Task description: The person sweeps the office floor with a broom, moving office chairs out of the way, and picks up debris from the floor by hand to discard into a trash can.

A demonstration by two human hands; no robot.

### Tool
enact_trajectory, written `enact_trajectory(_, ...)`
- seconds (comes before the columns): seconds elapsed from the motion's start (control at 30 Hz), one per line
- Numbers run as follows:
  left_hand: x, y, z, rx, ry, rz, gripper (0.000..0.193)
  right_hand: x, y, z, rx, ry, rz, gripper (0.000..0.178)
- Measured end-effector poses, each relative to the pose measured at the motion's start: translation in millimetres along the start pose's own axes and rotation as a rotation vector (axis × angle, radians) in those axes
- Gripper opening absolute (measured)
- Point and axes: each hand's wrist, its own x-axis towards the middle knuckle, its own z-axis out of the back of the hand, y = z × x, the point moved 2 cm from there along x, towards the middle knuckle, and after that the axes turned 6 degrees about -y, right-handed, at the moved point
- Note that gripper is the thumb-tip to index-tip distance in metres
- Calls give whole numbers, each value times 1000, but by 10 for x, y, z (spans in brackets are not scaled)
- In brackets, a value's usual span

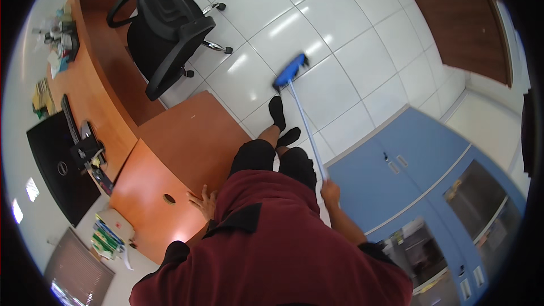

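Observation:
A broom with a blue head (290,72) and a long pale handle reaches forward over the white tiles. My right hand (330,194) is wrapped round the upper part of its handle. The dark bristles are at the floor, just beyond my black-socked feet (277,112), and the head looks slightly blurred. My left hand (204,203) is at the edge of the orange-brown wooden desk (148,204), its fingers spread and nothing in them.
A black office chair (164,34) on casters stands ahead to the left, beside the curved desk. On the desk are a black monitor (61,167) and a keyboard (70,119). Blue cabinets (396,156) line the right side. A dark brown wooden panel (459,20) is far right.

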Motion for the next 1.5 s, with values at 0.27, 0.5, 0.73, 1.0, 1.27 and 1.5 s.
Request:
enact_trajectory(0.27,222,89,53,90,13,-124,35,1519,2216,798,524,9,-43,34)
enact_trajectory(0.5,567,149,43,-45,267,-195,35,32,494,798,462,-54,-198,35)
enact_trajectory(0.73,816,135,-3,-203,600,-174,35,-2030,-1144,1373,12,-133,-579,33)
enact_trajectory(1.0,989,120,90,-428,907,-74,35,-194,-1399,1589,66,-75,-606,38)
enact_trajectory(1.27,1124,-104,452,-594,1071,0,36,2130,380,1980,214,-191,-247,34)
enact_trajectory(1.5,1749,-437,724,-647,841,83,36,3679,1623,2212,663,-87,-184,41)
